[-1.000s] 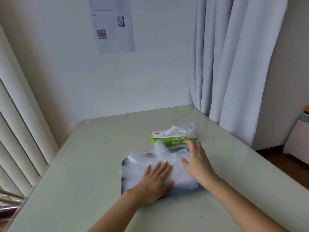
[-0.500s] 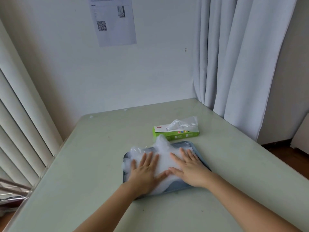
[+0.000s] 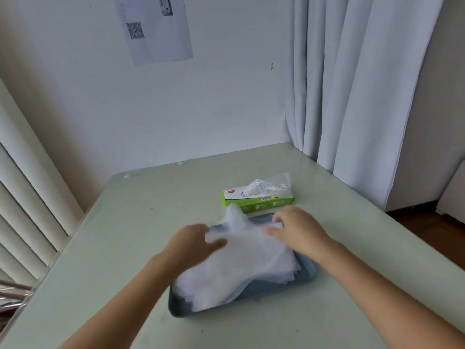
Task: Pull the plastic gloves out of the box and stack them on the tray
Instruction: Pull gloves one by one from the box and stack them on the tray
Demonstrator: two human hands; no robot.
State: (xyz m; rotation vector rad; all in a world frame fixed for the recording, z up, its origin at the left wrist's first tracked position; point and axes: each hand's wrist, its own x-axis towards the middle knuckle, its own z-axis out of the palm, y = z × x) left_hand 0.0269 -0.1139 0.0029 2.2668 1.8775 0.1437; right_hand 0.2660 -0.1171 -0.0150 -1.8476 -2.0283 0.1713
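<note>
A pile of clear plastic gloves (image 3: 241, 268) lies on the blue-grey tray (image 3: 276, 288) in the middle of the table. Its far tip stands up towards the box. My left hand (image 3: 193, 244) is at the pile's far left edge, blurred, with its fingertips behind the plastic and the thumb in front. My right hand (image 3: 298, 230) is at the far right edge, fingers curled down onto the pile and thumb lying across it. Just beyond the tray sits the green glove box (image 3: 261, 204), with one glove (image 3: 270, 187) sticking out of its top slot.
The pale green table (image 3: 120, 248) stands in a corner. A white curtain (image 3: 352, 96) hangs at its far right and vertical blinds (image 3: 25, 197) at its left. A printed sheet (image 3: 153, 28) is on the wall. The wooden floor shows at the right.
Both hands lay flat on the pile half a second ago. They have since slid to its far end and curled onto the plastic. The pile's near part is uncovered.
</note>
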